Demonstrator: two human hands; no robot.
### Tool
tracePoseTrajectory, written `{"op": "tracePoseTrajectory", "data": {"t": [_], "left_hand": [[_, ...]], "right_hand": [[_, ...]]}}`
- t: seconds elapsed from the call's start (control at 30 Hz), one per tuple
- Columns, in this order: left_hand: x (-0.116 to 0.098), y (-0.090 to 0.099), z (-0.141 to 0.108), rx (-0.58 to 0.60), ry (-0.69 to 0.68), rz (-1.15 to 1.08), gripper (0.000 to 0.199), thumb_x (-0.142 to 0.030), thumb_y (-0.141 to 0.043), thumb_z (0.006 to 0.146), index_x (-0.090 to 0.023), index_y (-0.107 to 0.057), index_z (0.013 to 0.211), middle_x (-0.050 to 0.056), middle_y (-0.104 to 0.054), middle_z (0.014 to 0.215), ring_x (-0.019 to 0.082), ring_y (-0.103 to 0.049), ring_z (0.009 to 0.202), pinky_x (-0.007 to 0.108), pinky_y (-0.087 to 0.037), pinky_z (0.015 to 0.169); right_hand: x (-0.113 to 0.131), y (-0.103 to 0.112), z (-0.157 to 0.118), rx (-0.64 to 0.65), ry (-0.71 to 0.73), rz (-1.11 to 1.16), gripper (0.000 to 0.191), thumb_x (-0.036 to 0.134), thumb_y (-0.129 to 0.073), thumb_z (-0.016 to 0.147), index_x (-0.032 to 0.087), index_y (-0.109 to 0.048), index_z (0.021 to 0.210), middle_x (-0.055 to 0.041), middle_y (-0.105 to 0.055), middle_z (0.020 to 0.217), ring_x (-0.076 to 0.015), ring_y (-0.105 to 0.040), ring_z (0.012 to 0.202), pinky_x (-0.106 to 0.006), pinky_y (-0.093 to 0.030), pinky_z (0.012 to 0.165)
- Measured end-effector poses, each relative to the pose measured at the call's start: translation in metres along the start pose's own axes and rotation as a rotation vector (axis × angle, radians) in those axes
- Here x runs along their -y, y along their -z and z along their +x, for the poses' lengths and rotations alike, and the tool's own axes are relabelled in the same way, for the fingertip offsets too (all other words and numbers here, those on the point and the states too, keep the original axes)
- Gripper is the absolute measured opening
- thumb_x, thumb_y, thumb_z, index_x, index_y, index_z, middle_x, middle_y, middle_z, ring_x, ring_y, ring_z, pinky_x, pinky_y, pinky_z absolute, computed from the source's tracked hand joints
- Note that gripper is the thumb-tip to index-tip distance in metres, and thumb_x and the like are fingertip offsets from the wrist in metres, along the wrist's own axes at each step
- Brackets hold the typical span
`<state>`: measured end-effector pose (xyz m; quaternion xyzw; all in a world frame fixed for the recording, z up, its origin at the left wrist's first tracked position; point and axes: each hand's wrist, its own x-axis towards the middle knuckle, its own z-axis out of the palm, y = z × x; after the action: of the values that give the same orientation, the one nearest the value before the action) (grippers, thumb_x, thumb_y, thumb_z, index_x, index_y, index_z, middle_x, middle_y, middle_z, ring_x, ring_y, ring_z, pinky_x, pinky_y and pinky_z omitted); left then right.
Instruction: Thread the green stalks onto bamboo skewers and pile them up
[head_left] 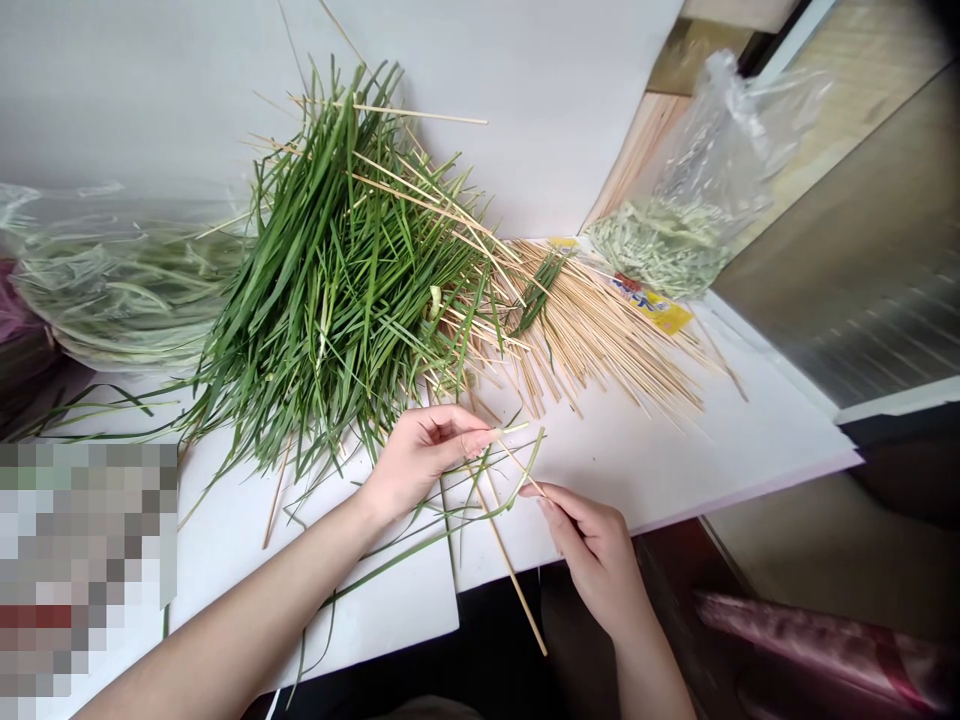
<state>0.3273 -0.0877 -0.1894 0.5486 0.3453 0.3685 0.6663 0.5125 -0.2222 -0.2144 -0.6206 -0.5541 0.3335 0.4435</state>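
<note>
My left hand point(424, 460) is closed in a pinch on a garlic chive stalk point(516, 429), whose pale end sticks out past the fingertips. Between thumb and forefinger, my right hand point(589, 540) grips a thin bamboo skewer point(517, 463) that slants up towards the left fingertips. A chive piece point(534, 455) stands by the right fingertips; I cannot tell whether the skewer pierces it. Beneath the hands, another skewer point(514, 570) juts over the table's front edge among loose green blades. Behind my left hand rises a large heap of garlic chives point(330, 290).
Many bamboo skewers point(607, 325) lie fanned out right of the heap, with a small chive bundle point(541, 290) on them. A clear bag of pale green shreds point(660, 245) stands at the back right. Another plastic bag of greens point(127, 290) lies left on the white table point(570, 470).
</note>
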Motion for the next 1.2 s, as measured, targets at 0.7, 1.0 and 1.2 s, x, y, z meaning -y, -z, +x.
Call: {"op": "tracePoseTrajectory", "data": {"t": [0.7, 1.0, 1.2], "left_hand": [[-0.0024, -0.0053, -0.0005, 0.044, 0.065, -0.078, 0.025, -0.034, -0.076, 0.083, -0.014, -0.068, 0.069, 0.000, -0.063, 0.061, 0.008, -0.052, 0.061, 0.021, -0.043, 0.066], [-0.0017, -0.0042, 0.0009, 0.038, 0.026, -0.036, 0.025, -0.034, -0.076, 0.082, -0.014, -0.068, 0.070, 0.000, -0.062, 0.063, 0.010, -0.052, 0.062, 0.022, -0.042, 0.065], [0.0008, -0.0048, 0.0001, 0.055, 0.005, -0.004, 0.025, -0.035, -0.075, 0.083, -0.014, -0.068, 0.070, 0.000, -0.062, 0.063, 0.010, -0.052, 0.062, 0.022, -0.041, 0.065]], "right_hand": [[-0.0011, -0.0002, -0.0025, 0.017, -0.013, 0.067, 0.027, 0.030, -0.051, 0.103, 0.021, -0.076, 0.110, -0.0025, -0.073, 0.093, -0.0215, -0.069, 0.076, -0.028, -0.051, 0.071], [0.0008, 0.0005, -0.0005, 0.021, -0.001, 0.043, 0.026, 0.030, -0.052, 0.104, 0.021, -0.075, 0.110, -0.0021, -0.073, 0.088, -0.0278, -0.068, 0.101, -0.031, -0.050, 0.085], [0.0001, 0.0012, -0.0007, 0.025, 0.010, 0.042, 0.025, 0.028, -0.052, 0.104, 0.021, -0.075, 0.110, -0.0028, -0.074, 0.098, -0.0281, -0.067, 0.105, -0.032, -0.050, 0.088]]}}
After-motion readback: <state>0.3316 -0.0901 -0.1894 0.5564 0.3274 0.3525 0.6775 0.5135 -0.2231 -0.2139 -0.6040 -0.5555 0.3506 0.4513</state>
